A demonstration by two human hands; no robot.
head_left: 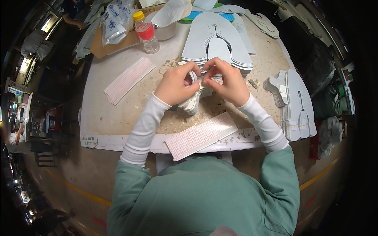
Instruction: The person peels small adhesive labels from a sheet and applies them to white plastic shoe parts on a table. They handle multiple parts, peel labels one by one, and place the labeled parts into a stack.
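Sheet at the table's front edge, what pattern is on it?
The sheet has pinkish rows on white; head view.

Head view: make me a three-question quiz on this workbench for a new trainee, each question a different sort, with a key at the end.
1. Multiple choice. What colour is the cap on the clear bottle?
A) Blue
B) Yellow
C) Green

2. True or false? The left hand is nearer to the bottle than the right hand is.

3. Short answer. How many separate sets of pink-printed sheets lie on the table, and where?

Key:
1. B.
2. True.
3. Two: one at the front edge, close to the person's body, and one farther back, to the left of the hands.
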